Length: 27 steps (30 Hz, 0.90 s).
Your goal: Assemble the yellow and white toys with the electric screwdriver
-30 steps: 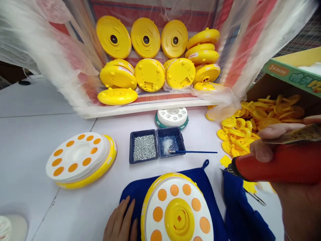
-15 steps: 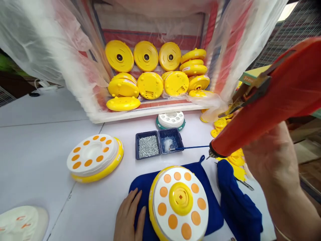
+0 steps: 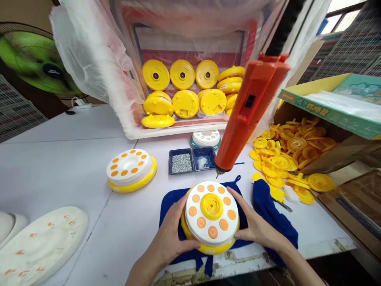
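A round toy [image 3: 211,216] with a yellow base, white top, orange dots and a yellow centre cap sits on a blue cloth [image 3: 171,202] near the table's front edge. My left hand [image 3: 171,230] cups its left side and my right hand [image 3: 253,226] cups its right side, fingers curved against the rim. An orange electric screwdriver [image 3: 248,107] hangs free on its cord above and behind the toy, with its tip pointing down; neither hand touches it.
A second finished toy [image 3: 131,171] lies to the left. A blue two-part tray [image 3: 192,161] holds small screws. Yellow discs [image 3: 181,89] fill a plastic-lined crate behind. Loose yellow rings [image 3: 285,155] spill from a box on the right. White moulded trays [image 3: 41,246] lie at front left.
My right hand has let go of the orange screwdriver, which now hangs by itself. Both hands have closed on the sides of the toy. The view has pulled back.
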Available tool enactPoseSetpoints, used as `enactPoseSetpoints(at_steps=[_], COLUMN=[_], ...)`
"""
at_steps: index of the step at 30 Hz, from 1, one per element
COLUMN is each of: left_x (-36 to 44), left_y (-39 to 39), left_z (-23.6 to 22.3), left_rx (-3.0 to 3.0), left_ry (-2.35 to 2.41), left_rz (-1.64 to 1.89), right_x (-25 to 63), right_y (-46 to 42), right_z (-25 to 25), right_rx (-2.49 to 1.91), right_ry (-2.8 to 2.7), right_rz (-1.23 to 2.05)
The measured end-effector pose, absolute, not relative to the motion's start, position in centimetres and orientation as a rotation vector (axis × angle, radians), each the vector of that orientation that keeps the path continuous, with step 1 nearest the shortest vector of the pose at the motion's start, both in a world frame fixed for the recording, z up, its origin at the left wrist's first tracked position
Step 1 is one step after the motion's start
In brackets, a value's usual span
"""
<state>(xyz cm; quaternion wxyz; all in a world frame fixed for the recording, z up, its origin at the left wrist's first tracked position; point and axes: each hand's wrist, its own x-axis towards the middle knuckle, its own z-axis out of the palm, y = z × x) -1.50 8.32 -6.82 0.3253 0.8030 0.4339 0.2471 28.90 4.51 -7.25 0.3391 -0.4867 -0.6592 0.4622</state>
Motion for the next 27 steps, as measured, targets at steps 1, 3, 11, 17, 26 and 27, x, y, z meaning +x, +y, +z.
enactPoseSetpoints(at_steps=[1, 3, 11, 17, 26, 27], left_x=[-1.4, -1.2, -0.5, -0.3, -1.1, -1.3], left_y=[8.2, 8.0, 8.0, 8.3, 7.7, 7.6], left_z=[-6.8, -6.8, -5.9, -6.1, -6.9, -7.1], left_rx=[2.093, 2.063, 2.022, 1.979, 1.775, 1.705], left_ry=[1.150, 1.175, 1.225, 1.238, 1.251, 1.289], left_rz=[0.659, 0.685, 0.684, 0.656, 0.727, 0.785], right_x=[28.9, 29.0, 29.3, 29.7, 30.0, 30.1], right_y=[4.6, 4.7, 5.2, 5.6, 5.3, 5.3], right_z=[-7.4, -7.6, -7.2, -7.7, -8.2, -8.6], right_rx=[-1.261, -1.260, -1.228, -1.178, -1.124, -1.132], right_ry=[-1.722, -1.732, -1.749, -1.763, -1.513, -1.428], right_rz=[1.184, 1.147, 1.095, 1.090, 1.179, 1.146])
